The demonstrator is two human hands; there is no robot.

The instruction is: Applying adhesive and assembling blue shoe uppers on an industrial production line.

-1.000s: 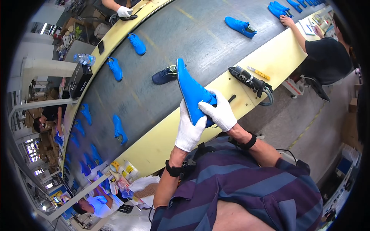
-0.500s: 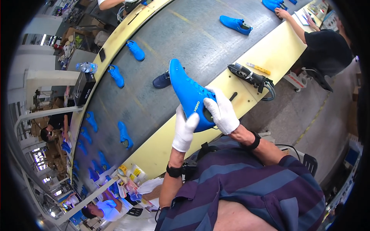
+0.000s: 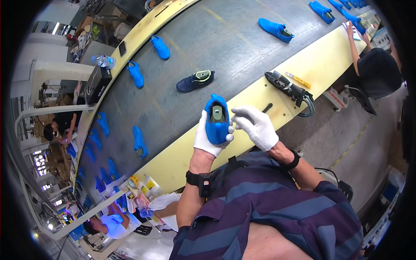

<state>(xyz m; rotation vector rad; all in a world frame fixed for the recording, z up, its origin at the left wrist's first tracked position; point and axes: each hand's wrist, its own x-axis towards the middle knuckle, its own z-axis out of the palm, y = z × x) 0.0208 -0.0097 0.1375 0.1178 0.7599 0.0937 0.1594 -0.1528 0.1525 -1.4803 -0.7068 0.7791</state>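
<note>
My left hand (image 3: 205, 139), in a white knit glove, grips a blue sneaker (image 3: 217, 132) from below and the side. Its heel and opening face me, and a greenish shoe last (image 3: 217, 113) fills the opening; the toe is hidden. Just right of the sneaker, my right hand (image 3: 258, 130), also white-gloved, is apart from it with loosely bent fingers and nothing in them. Beyond the sneaker, a navy shoe (image 3: 193, 84) with a pale lime collar lies on its sole on the grey conveyor belt (image 3: 169, 110).
More blue sneakers lie on the belt, one (image 3: 276, 30) far right. A black tool with hoses (image 3: 288, 89), a yellow-handled cutter (image 3: 298, 80) and a dark-handled tool (image 3: 268, 107) rest on the cream ledge (image 3: 242, 106). A co-worker (image 3: 381, 71) sits at the far right.
The sneaker has turned from its side view to heel toward me. My right hand has let go and moved off it. The navy shoe now shows whole; the view has shifted slightly.
</note>
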